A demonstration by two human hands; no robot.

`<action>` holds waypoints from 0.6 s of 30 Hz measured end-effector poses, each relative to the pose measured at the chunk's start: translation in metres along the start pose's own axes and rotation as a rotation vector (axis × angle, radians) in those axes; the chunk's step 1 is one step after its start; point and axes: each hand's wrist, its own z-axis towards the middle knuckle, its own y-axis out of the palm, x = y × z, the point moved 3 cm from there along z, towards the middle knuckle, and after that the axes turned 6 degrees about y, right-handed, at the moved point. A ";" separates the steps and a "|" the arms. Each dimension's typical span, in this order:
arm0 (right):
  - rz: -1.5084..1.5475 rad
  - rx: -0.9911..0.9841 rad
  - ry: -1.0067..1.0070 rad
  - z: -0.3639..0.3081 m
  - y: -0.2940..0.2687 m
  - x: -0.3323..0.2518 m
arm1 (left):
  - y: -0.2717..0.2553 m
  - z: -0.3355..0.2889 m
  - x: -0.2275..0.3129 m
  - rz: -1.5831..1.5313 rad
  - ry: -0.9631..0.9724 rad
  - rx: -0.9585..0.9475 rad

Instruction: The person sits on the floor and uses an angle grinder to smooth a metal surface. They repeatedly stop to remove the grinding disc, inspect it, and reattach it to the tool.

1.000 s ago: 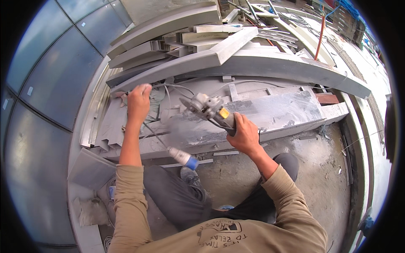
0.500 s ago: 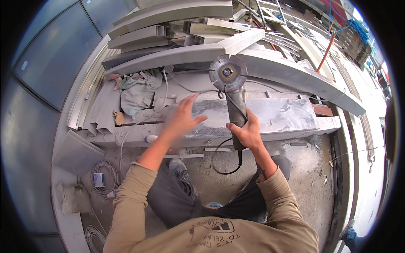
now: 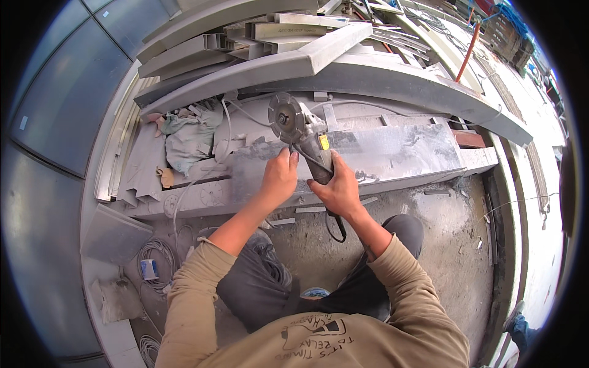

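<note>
Dusty grey metal sheet (image 3: pixel 399 147) lies level | stacked beams (image 3: pixel 227 92) bound far side; floor (image 3: pixel 438 224) fronts near edge | angle grinder (image 3: pixel 318 161) above sheet, right hand (image 3: pixel 339 190) grasps body | left hand (image 3: pixel 280 176) curled beside disc (image 3: pixel 286 119), hold unclear

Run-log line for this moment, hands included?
right hand: gripping angle grinder | left hand: curled near disc, hold unclear | behind grinder in view: grey panel
</note>
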 end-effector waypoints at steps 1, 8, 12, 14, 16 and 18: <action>-0.027 -0.004 0.010 0.000 0.002 0.001 | 0.000 -0.001 0.000 -0.002 -0.037 -0.024; 0.010 -0.089 0.097 -0.004 0.019 -0.001 | 0.001 -0.001 -0.003 -0.191 -0.158 0.029; 0.186 -0.126 0.105 -0.009 0.024 -0.001 | 0.008 0.000 -0.014 -0.349 -0.109 0.208; 0.358 -0.234 0.196 -0.012 0.030 0.001 | 0.008 -0.002 -0.020 -0.319 -0.128 0.203; 0.531 -0.331 0.281 -0.015 0.037 0.002 | 0.006 -0.005 -0.023 -0.245 -0.109 0.184; 0.687 -0.431 0.361 -0.019 0.044 0.002 | 0.001 -0.002 -0.027 -0.119 -0.106 0.152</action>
